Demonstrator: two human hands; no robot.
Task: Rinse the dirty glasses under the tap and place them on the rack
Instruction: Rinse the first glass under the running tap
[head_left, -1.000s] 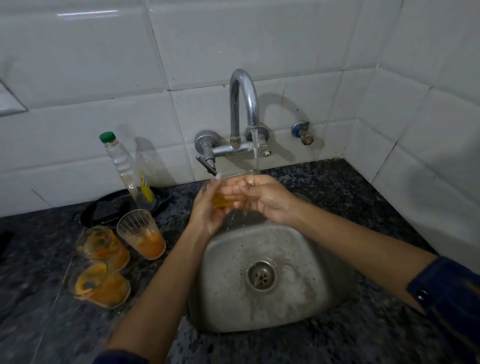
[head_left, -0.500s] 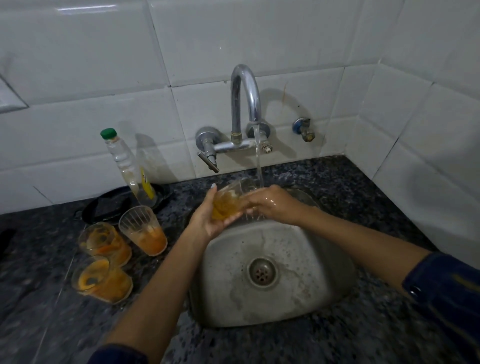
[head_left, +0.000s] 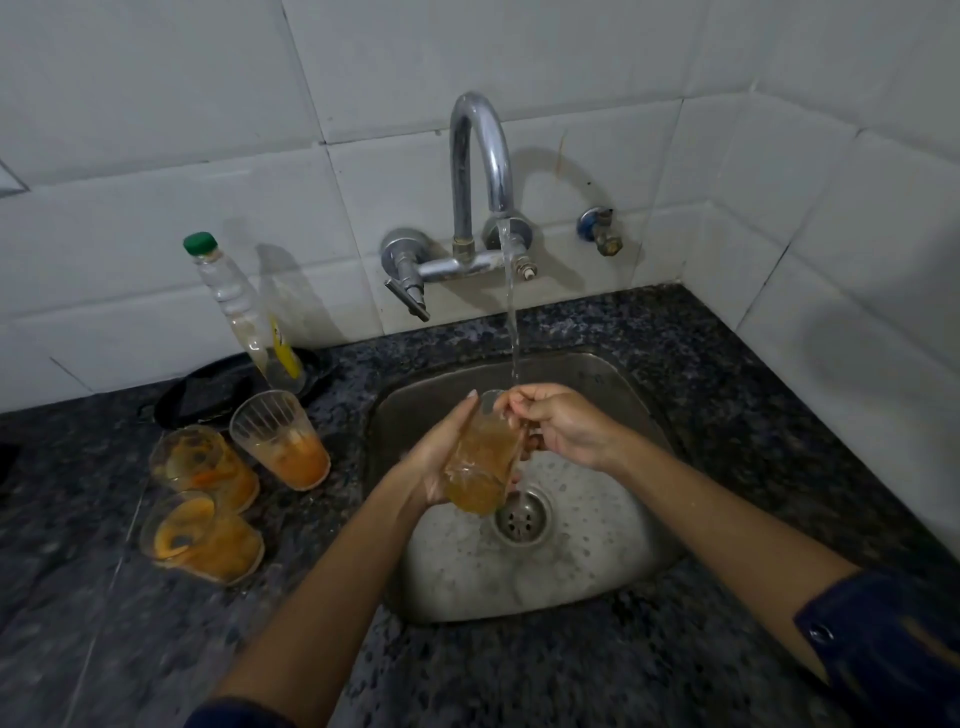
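Left hand (head_left: 441, 462), at centre frame, wraps closed around the side of a tilted glass (head_left: 483, 462) held over the steel sink (head_left: 613, 551). Right hand (head_left: 566, 428), just right of it, pinches the glass at its rim with the fingers (head_left: 519, 405) curled over the lip. Water falls from the chrome tap (head_left: 480, 171), upper centre, in a thin stream (head_left: 511, 312) that meets the rim where the right fingers work. The glass holds cloudy orange-tinted water, and a trickle runs from it toward the drain (head_left: 522, 514) directly below.

Step in hand, as judged: rinsing the first glass, with residue not yet cleared. The next move calls for tipping the contents out fully, a further flush until the wall runs clear, then a carry to the rack; no rack shows anywhere in the frame, so its place cannot be told.

Three more dirty glasses wait on the dark granite counter (head_left: 78, 597) at left centre. The upright glass (head_left: 280, 439) nearest the sink holds an orange pulpy layer at its bottom. Two glasses (head_left: 205, 512) lower left, close together, appear to lean or lie and are smeared with orange residue. Behind them stands a clear bottle (head_left: 236, 306) with a green cap, nearly empty, resting on a black tray (head_left: 208, 395).
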